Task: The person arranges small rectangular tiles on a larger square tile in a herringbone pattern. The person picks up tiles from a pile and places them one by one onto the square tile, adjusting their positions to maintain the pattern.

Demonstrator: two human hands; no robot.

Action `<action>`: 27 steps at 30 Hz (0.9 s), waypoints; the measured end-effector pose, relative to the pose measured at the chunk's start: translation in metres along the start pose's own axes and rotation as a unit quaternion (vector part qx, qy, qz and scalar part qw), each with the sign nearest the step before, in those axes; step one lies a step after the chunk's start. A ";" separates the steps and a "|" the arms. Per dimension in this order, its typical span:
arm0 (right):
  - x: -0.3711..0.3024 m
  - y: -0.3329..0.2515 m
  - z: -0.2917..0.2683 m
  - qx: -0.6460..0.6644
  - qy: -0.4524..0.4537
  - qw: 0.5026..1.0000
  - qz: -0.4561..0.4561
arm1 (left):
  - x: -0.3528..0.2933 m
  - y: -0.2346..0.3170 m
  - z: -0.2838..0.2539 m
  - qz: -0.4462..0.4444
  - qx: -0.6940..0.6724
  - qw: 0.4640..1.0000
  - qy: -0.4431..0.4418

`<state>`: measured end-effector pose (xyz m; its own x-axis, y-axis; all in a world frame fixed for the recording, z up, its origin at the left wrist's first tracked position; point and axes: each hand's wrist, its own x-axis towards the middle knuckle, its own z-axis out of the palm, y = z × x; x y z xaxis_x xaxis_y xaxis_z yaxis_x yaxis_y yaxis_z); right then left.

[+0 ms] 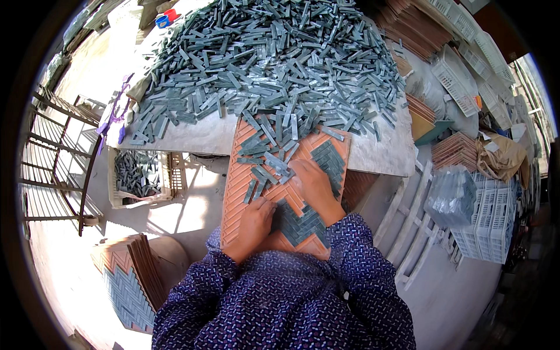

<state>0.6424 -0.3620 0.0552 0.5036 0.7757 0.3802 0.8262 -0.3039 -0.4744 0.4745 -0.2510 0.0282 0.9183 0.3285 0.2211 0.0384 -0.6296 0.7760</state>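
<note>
An orange herringbone mould board (245,175) leans from my lap up onto the table. Grey-green stone strips fill its lower part (297,224) and a patch at the upper right (329,160); loose strips lie over its top. My left hand (254,224) rests palm down on the board's lower left, fingertips touching the laid strips. My right hand (315,186) presses on the board's middle, fingers bent over loose strips; whether it grips one I cannot tell.
A big heap of grey-green strips (274,58) covers the table (379,154). A crate with more strips (137,175) sits lower left, beside a metal rack (55,157). Stacked filled boards (131,286) stand at my left, white crates (490,221) at right.
</note>
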 end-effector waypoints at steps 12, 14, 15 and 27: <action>-0.037 -0.031 -0.014 0.119 -0.200 0.957 0.171 | -0.001 -0.016 -0.029 -0.056 0.057 0.995 0.066; -0.040 -0.030 -0.013 0.117 -0.185 0.964 0.153 | 0.002 -0.013 -0.029 -0.052 0.071 0.994 0.061; -0.040 -0.030 -0.012 0.116 -0.176 0.967 0.144 | 0.003 -0.010 -0.028 -0.054 0.072 0.994 0.058; -0.028 -0.020 -0.008 0.087 -0.192 0.975 0.074 | 0.015 -0.012 -0.020 -0.063 0.087 0.992 0.069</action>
<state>0.6139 -0.3823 0.0604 0.4557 0.8900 -0.0121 0.6794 -0.3566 -0.6413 0.4799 -0.2246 0.0334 0.8396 0.4977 0.2178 0.2271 -0.6858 0.6915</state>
